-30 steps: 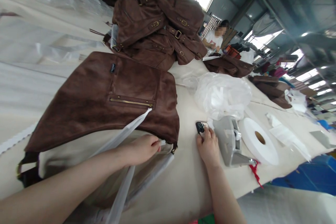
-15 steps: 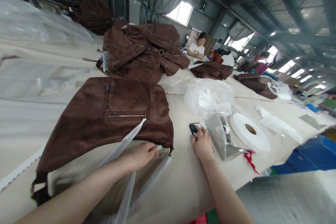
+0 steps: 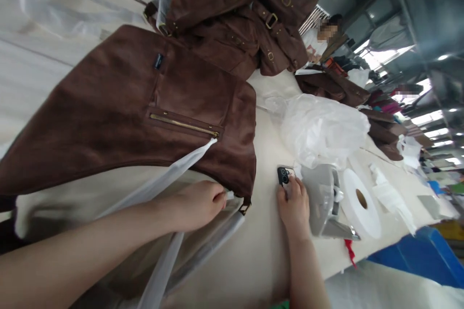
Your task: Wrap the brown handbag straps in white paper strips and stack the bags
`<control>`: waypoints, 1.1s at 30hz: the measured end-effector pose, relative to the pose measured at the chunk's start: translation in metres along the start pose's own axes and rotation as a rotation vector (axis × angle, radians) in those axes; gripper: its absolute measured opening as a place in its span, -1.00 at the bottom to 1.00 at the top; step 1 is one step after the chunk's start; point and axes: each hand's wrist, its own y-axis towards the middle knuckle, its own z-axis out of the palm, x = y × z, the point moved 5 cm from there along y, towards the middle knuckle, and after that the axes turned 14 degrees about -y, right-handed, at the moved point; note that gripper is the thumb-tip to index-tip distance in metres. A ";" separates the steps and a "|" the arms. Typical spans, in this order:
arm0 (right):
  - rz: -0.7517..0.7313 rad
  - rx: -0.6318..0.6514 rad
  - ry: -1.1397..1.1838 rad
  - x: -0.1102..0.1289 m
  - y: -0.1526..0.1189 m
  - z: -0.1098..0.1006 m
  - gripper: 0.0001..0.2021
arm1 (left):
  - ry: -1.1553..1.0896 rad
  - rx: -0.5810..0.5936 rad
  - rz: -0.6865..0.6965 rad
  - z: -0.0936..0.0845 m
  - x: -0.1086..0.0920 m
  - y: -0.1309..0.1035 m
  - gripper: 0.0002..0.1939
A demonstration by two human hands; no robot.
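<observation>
A brown leather shoulder bag (image 3: 108, 106) lies flat on the cloth-covered table, its brass zipper (image 3: 183, 125) facing up. A long white wrapping strip (image 3: 174, 171) hangs from the zipper pull and passes under my left forearm. My left hand (image 3: 203, 205) is closed at the bag's lower edge, with a short white strip end (image 3: 229, 195) sticking out of its fingers. Just right of it, the bag's strap is joined by a brass ring (image 3: 245, 208) and wrapped in white. My right hand (image 3: 295, 205) is closed over a dark phone (image 3: 284, 174) lying on the table, camera side up.
Brown bags with buckles (image 3: 235, 19) are piled behind. To the right are a crumpled clear plastic bag (image 3: 322, 128), a grey tape dispenser (image 3: 321, 198), a white roll (image 3: 348, 193) and a red ribbon (image 3: 350, 252). A blue bin (image 3: 416, 256) stands beyond the table edge. A person (image 3: 315, 43) sits farther back.
My view has tilted down and come closer, so the bag looks larger and turned. Both hands stay where they were, on the strip and on the phone.
</observation>
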 end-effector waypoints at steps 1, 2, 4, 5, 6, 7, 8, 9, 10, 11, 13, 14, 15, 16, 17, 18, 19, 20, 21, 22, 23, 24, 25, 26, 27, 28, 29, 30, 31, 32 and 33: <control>-0.001 0.007 0.003 0.000 0.001 -0.001 -0.51 | -0.008 0.000 -0.011 0.000 0.000 0.000 -0.68; 0.003 0.014 0.005 0.001 0.002 -0.001 -0.51 | -0.015 -0.002 -0.024 -0.001 0.001 0.001 -0.68; 0.016 0.024 0.007 0.001 0.004 -0.003 -0.51 | -0.023 0.005 -0.040 0.000 0.001 0.001 -0.69; 0.022 0.027 0.006 0.001 0.005 -0.004 -0.51 | -0.024 0.009 -0.038 0.000 0.001 0.001 -0.69; 0.029 0.028 0.002 0.001 0.007 -0.005 -0.51 | -0.025 0.011 -0.036 0.000 0.001 0.001 -0.69; 0.036 0.029 -0.004 0.002 0.008 -0.006 -0.52 | -0.028 0.012 -0.034 -0.001 0.000 0.001 -0.69; 0.041 0.030 -0.011 0.002 0.009 -0.006 -0.52 | -0.031 0.010 -0.034 -0.001 0.000 0.001 -0.70; 0.047 0.033 -0.018 0.002 0.010 -0.007 -0.53 | -0.036 0.006 -0.034 -0.001 0.000 0.001 -0.71; 0.053 0.037 -0.027 0.003 0.011 -0.008 -0.53 | -0.041 0.003 -0.033 -0.002 0.000 0.001 -0.71; 0.060 0.041 -0.035 0.003 0.012 -0.008 -0.54 | -0.045 0.002 -0.032 -0.002 0.000 0.001 -0.71; 0.066 0.048 -0.050 0.004 0.013 -0.009 -0.55 | -0.043 0.007 -0.032 -0.001 0.000 0.001 -0.71; 0.062 0.048 -0.055 0.004 0.013 -0.009 -0.55 | -0.040 0.012 -0.036 -0.001 0.001 0.002 -0.71; 0.057 0.044 -0.058 0.005 0.013 -0.009 -0.56 | -0.035 0.017 -0.042 -0.001 0.002 0.002 -0.71; 0.050 0.038 -0.060 0.005 0.013 -0.010 -0.56 | -0.029 0.022 -0.048 0.000 0.002 0.002 -0.71; 0.043 0.031 -0.060 0.006 0.013 -0.010 -0.56 | -0.022 0.029 -0.050 0.000 0.003 0.003 -0.70; 0.039 0.024 -0.060 0.006 0.014 -0.010 -0.56 | -0.015 0.033 -0.049 0.000 0.003 0.003 -0.70; 0.036 0.020 -0.061 0.006 0.014 -0.010 -0.56 | -0.007 0.037 -0.045 0.000 0.002 0.003 -0.70; 0.034 0.019 -0.060 0.006 0.014 -0.010 -0.56 | 0.002 0.041 -0.042 0.000 0.002 0.003 -0.70; 0.035 0.021 -0.060 0.006 0.014 -0.009 -0.56 | 0.010 0.043 -0.041 0.000 0.001 0.002 -0.70; 0.038 0.024 -0.059 0.007 0.014 -0.009 -0.55 | 0.015 0.045 -0.044 0.000 0.000 0.002 -0.70; 0.043 0.024 -0.055 0.006 0.014 -0.010 -0.55 | 0.018 0.046 -0.050 -0.001 -0.001 0.001 -0.70; 0.048 0.024 -0.049 0.006 0.014 -0.010 -0.55 | 0.019 0.046 -0.055 -0.001 -0.001 0.001 -0.70; 0.051 0.023 -0.043 0.006 0.013 -0.010 -0.55 | 0.018 0.046 -0.057 -0.001 -0.001 0.001 -0.71; 0.052 0.021 -0.038 0.006 0.013 -0.010 -0.55 | 0.017 0.045 -0.056 -0.001 -0.001 0.001 -0.71; 0.050 0.020 -0.035 0.006 0.012 -0.010 -0.55 | 0.016 0.041 -0.051 -0.001 0.001 0.001 -0.71; 0.044 0.019 -0.033 0.006 0.012 -0.010 -0.55 | 0.013 0.035 -0.045 0.000 0.002 0.002 -0.70; 0.037 0.018 -0.034 0.006 0.011 -0.010 -0.55 | 0.006 0.027 -0.037 0.001 0.004 0.003 -0.70; 0.029 0.015 -0.035 0.006 0.011 -0.009 -0.55 | -0.004 0.020 -0.027 0.002 0.007 0.003 -0.69; 0.021 0.011 -0.037 0.006 0.011 -0.009 -0.55 | -0.017 0.012 -0.017 0.003 0.009 0.004 -0.69; 0.012 0.006 -0.039 0.006 0.011 -0.008 -0.55 | -0.031 0.005 -0.007 0.005 0.012 0.005 -0.69; 0.005 0.002 -0.042 0.006 0.011 -0.008 -0.55 | -0.043 -0.002 0.001 0.005 0.013 0.005 -0.69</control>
